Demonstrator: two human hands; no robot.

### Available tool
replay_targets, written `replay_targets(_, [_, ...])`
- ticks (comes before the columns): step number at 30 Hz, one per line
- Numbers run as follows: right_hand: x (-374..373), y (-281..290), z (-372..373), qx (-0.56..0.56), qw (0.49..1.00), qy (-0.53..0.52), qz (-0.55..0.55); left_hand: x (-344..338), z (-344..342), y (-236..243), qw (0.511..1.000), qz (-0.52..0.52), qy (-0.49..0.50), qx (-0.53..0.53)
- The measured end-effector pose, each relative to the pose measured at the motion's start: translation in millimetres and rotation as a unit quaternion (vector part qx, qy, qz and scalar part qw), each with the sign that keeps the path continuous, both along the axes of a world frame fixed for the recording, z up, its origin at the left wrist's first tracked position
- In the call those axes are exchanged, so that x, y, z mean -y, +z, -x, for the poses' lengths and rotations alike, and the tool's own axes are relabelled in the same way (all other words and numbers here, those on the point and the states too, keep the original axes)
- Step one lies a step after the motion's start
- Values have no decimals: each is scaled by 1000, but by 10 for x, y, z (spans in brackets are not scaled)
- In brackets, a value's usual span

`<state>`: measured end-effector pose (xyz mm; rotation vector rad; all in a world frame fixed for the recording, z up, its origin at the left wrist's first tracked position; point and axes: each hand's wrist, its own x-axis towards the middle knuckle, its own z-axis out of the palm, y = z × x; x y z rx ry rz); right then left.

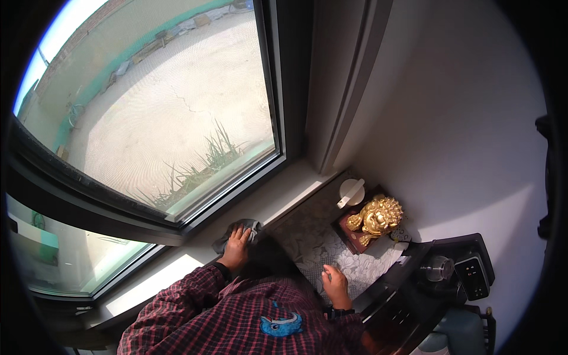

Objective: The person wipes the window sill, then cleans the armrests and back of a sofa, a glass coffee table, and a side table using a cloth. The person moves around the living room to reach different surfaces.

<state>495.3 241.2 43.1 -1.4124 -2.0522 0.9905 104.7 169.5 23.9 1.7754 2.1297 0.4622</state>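
My left hand (235, 247) rests with spread, slightly bent fingers on a dark grey cloth (252, 228) at the window sill (284, 192), pressing or gripping it. My right hand (335, 286) is over a patterned lace cover (319, 255), loosely curled with fingers partly apart and nothing visible in it. Beyond it a gold lion figurine (378, 219) sits on a dark red base (355, 242). A white object with a handle (352, 192) stands behind the figurine.
A dark-framed window (284, 118) fills the upper left, with a paved yard and grass outside. A white wall (461, 130) is at the right. A black tea-tray appliance with a glass vessel (438, 268) and control panel (471, 276) stands at lower right.
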Motion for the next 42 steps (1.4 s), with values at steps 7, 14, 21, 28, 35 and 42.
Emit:
replay_targets(7, [-119, -253, -130, -16, 997, 38, 71, -1745, -316, -30, 998, 44, -3, 35])
replay_targets(14, [-298, -419, -155, -13, 990, 96, 103, -2811, -697, -11, 994, 99, -54, 3])
replay_targets(21, [-740, -402, 200, -13, 978, 196, 73, -1670, -391, 105, 990, 89, -106, -14])
replay_targets(28, [-973, 16, 1006, -5, 946, 323, 11, 422, 124, 256, 991, 77, 111, 1])
replay_targets(35, [-146, 182, 2112, -77, 881, 462, 66, 1925, 0, 680, 830, -127, 467, 279])
replay_targets(42, [1684, 808, 3326, -162, 705, 468, 508, 3013, -1, 1658, 690, -364, 362, 511])
